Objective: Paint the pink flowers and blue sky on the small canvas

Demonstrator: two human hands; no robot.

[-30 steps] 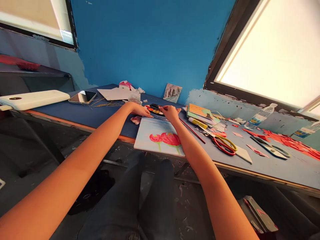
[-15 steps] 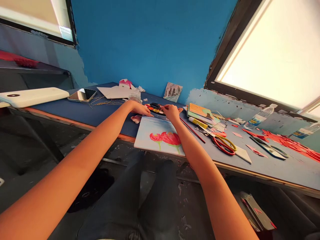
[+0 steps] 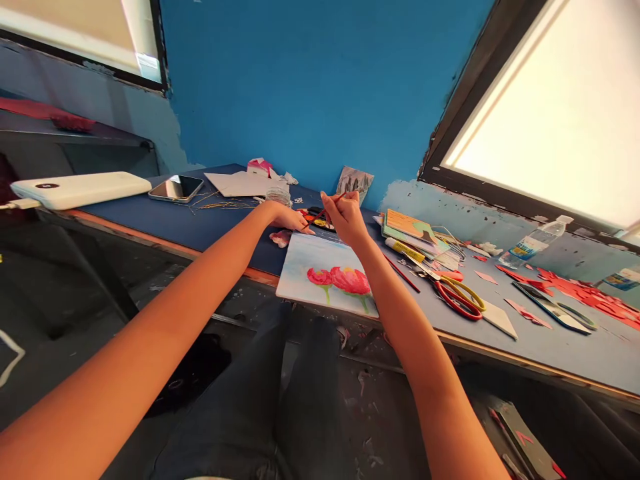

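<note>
A canvas [image 3: 300,257] painted with red flowers on green stems lies at the table's front edge, sticking out a little. Beyond its top edge is a paint palette [image 3: 326,223] with red, yellow and black patches, partly covered by my hands. My left hand [image 3: 287,218] rests at the palette's left side with its fingers stretched out. Raised over the palette's right side, my right hand [image 3: 346,215] is closed on a thin reddish-brown paintbrush [image 3: 341,197]. A crumpled, pink-stained tissue [image 3: 281,238] lies below my left hand.
To the right are a red stick [image 3: 401,272], a yellow glue tube [image 3: 404,249], scissors [image 3: 457,297], stacked cards [image 3: 411,230], red scraps [image 3: 575,290] and a water bottle [image 3: 535,243]. On the left lie a phone [image 3: 176,189] and a white power bank [image 3: 85,189]. A clear jar [image 3: 278,195] stands behind.
My right hand has risen from the palette, and the thin paintbrush now shows in its grip. My left hand has stayed by the palette. The whole view has shifted slightly.
</note>
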